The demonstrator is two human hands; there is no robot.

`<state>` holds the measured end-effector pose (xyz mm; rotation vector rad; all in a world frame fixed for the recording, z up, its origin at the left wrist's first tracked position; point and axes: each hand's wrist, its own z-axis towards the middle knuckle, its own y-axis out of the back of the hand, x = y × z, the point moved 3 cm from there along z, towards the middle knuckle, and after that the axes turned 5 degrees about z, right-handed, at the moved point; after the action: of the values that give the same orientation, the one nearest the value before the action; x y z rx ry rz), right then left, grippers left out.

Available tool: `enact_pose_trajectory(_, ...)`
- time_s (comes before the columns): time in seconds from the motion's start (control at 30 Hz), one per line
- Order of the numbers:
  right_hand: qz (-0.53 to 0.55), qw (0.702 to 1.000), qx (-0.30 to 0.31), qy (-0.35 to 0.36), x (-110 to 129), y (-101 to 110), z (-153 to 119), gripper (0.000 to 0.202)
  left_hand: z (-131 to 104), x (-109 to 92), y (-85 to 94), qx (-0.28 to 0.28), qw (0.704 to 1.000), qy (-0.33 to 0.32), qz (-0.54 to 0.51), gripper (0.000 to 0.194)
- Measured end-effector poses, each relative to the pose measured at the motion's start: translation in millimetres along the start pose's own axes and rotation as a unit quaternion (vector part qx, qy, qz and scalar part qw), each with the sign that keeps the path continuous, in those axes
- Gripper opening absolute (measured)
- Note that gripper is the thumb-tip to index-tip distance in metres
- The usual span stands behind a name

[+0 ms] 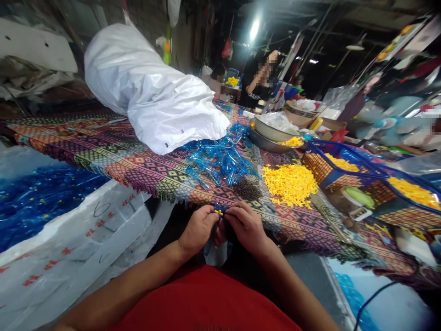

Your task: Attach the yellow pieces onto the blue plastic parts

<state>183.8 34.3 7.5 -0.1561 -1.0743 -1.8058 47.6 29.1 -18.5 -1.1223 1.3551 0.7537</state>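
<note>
Just off the near edge of the patterned cloth (161, 172), my left hand (200, 226) and my right hand (245, 225) meet, fingers pinched. Between their fingertips is a small blue and yellow piece (219, 212), which both hands grip; its finer details are too small to tell. Beyond them on the cloth lie a heap of clear blue plastic parts (220, 161), a small pile of dark bits (247, 189) and a larger pile of yellow pieces (290, 185).
A large white sack (155, 92) lies across the back left. Metal bowls (272, 135) and blue baskets (339, 165) with yellow pieces stand at the right. A white box (99, 230) beside the cloth holds blue parts. Another person (255, 89) is in the background.
</note>
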Motion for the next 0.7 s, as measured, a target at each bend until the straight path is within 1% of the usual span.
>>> enact_pose_trajectory(0.1,0.021,1.000,0.010,-0.005,5.7,-1.1,-1.8,0.013,-1.1,-2.8,0.3,-0.003,1.000,-0.022,0.004,0.017)
enact_pose_trajectory(0.27,0.038,0.998,-0.002,-0.040,6.8,1.4,-1.2,0.012,-1.9,-2.2,-1.8,0.003,0.999,-0.035,0.008,0.017)
enact_pose_trajectory(0.4,0.056,0.996,0.020,-0.071,6.7,2.8,0.1,0.009,-2.5,-2.7,-2.8,0.015,0.999,-0.041,0.005,0.016)
enact_pose_trajectory(0.5,0.065,0.995,0.030,-0.074,7.4,2.5,0.6,0.013,-3.4,-4.6,-3.3,0.014,0.999,-0.043,0.019,0.014)
enact_pose_trajectory(0.6,0.050,0.996,0.017,-0.071,6.6,1.7,-0.4,0.016,-4.2,-7.8,-4.5,0.003,0.998,-0.047,0.049,0.013)
enact_pose_trajectory(0.7,0.035,0.997,0.004,-0.062,4.8,-0.2,-2.7,0.015,-3.8,-10.4,-5.0,-0.025,0.995,-0.042,0.088,0.013)
